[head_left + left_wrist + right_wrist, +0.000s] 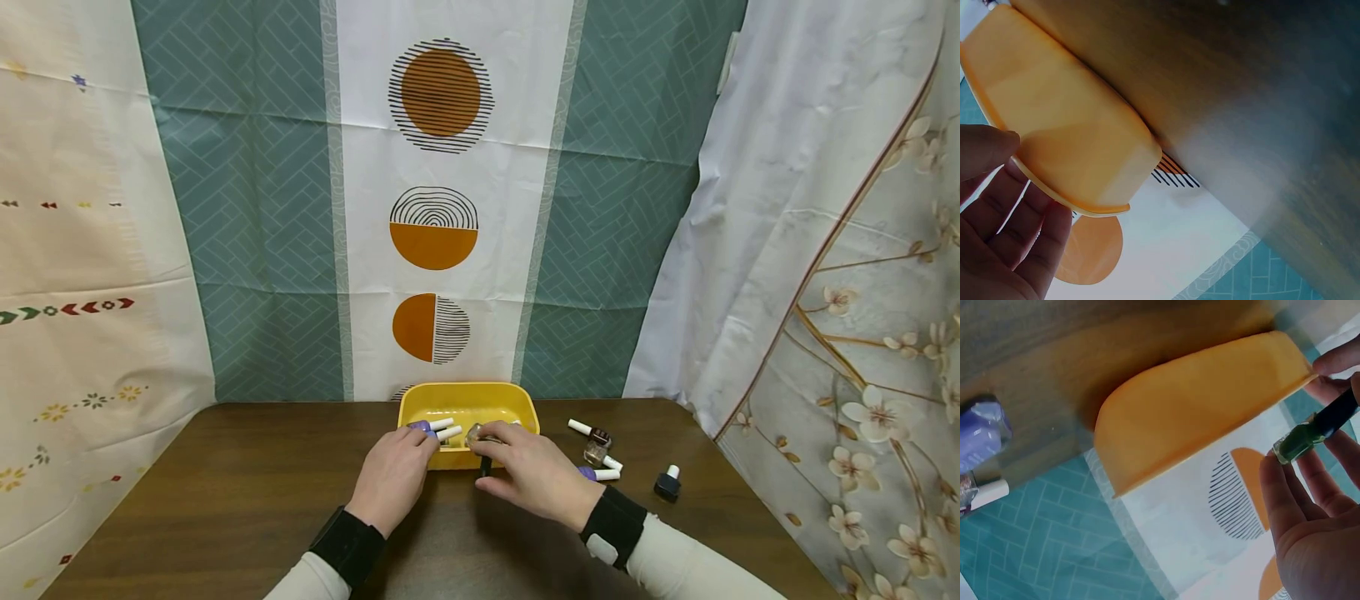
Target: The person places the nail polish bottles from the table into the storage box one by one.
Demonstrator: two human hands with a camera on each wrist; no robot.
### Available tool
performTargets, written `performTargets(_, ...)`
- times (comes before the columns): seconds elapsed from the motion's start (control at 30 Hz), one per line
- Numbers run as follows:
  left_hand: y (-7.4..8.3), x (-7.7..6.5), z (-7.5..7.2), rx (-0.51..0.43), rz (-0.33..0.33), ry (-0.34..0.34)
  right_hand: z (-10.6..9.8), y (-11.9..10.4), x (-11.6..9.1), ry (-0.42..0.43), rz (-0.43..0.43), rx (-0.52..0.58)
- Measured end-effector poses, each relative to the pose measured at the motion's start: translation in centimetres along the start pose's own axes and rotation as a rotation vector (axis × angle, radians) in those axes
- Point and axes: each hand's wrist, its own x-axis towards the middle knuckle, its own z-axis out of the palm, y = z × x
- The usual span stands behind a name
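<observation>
A yellow plastic basket (468,392) stands at the back of the table, with several nail polish bottles inside, including purple ones (420,426) with white caps. My left hand (395,477) pinches its near rim; in the left wrist view the thumb (988,150) lies on the outer wall and the fingers reach over the edge. Just above the same rim, my right hand (528,471) holds a nail polish bottle (1300,440) with a black cap and dark green polish. The right wrist view shows it between thumb and fingers. Both hands partly cover the basket's contents.
Right of the basket lie a dark bottle (600,437) with a white cap, a clear glittery bottle (596,452) and a purple bottle (588,473). Farther right is a navy bottle (667,486). Patterned curtains (450,250) hang behind the table (247,475).
</observation>
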Motion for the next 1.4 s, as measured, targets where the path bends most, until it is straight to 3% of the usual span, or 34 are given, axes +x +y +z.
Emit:
performTargets(0.3,0.0,0.0,0.1,-0.016,0.008,0.023,-0.1,1.1,1.1,-0.006,0.051,-0.008)
performTargets(0.6,0.0,0.1,0.0,0.003,-0.002,-0.001,0.0,2.1,2.3,0.037,0.059,-0.017)
performTargets(1.4,0.1,0.1,0.0,-0.005,-0.001,-0.006,1.8,4.1,4.7,-0.032,0.275,0.04)
